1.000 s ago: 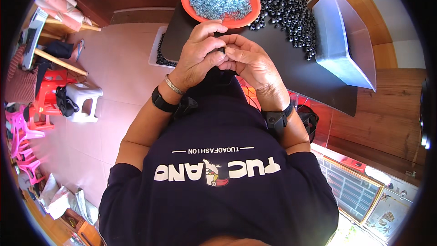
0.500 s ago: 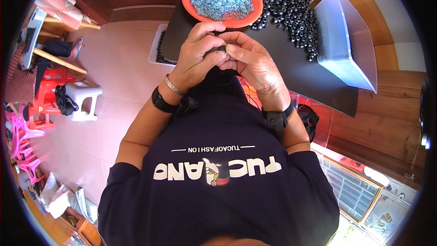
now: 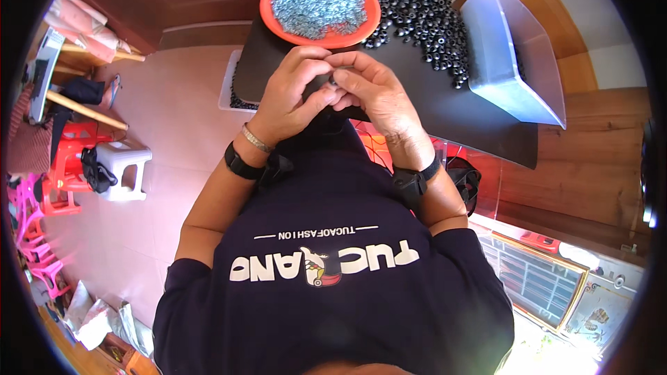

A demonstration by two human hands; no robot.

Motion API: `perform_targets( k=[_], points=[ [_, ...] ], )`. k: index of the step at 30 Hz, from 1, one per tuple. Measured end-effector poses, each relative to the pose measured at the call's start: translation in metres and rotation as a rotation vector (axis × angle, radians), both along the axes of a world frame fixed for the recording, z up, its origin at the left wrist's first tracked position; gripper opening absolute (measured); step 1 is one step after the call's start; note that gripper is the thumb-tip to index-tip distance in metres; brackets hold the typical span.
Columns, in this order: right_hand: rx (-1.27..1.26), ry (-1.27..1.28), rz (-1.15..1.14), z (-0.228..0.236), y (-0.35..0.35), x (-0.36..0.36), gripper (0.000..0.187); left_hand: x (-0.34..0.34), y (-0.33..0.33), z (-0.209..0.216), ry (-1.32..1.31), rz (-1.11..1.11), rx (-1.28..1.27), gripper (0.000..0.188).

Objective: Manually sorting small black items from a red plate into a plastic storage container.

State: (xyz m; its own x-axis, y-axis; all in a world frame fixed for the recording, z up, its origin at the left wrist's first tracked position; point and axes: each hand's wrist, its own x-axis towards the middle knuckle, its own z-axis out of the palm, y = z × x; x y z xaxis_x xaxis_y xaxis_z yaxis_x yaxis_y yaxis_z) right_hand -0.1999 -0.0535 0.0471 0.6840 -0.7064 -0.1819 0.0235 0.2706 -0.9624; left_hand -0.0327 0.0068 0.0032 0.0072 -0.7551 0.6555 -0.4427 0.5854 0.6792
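Both my hands meet in front of the dark tabletop, fingertips close together. A small black plastic piece (image 3: 333, 79) shows at the thumb tip of my right hand (image 3: 389, 101), whose thumb and fingers pinch it. My left hand (image 3: 286, 97) is curled beside it, its thumb touching the right fingers; whatever its fingertips grip is hidden. Just beyond the hands, an orange-red plate (image 3: 267, 14) bears a heap of small silvery springs (image 3: 318, 5). To its right spreads a pile of small black barrel-shaped pieces (image 3: 424, 17).
A translucent plastic bin (image 3: 511, 62) stands tilted at the table's (image 3: 479, 121) right side. Another white-edged container (image 3: 226, 90) holding black pieces sits below the table's left edge. Red stools (image 3: 73, 142) and a white stool (image 3: 125, 160) stand on the floor at left.
The whole view has shifted, so the table and plate appear lower and farther left. My left thumb and fingers have spread slightly apart; the black piece now shows at my right thumb.
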Motion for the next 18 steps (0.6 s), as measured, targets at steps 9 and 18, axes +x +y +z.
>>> perform_targets(
  k=[9, 18],
  points=[
    [-1.426, 0.556, -1.0, 0.126, -0.116, -0.113, 0.021, 0.004, -0.001, -0.003, 0.022, -0.016, 0.046, 0.019],
    [-1.306, 0.81, -0.596, 0.074, -0.118, -0.102, 0.018, 0.004, 0.001, -0.004, 0.052, -0.031, 0.059, 0.018]
  ],
)
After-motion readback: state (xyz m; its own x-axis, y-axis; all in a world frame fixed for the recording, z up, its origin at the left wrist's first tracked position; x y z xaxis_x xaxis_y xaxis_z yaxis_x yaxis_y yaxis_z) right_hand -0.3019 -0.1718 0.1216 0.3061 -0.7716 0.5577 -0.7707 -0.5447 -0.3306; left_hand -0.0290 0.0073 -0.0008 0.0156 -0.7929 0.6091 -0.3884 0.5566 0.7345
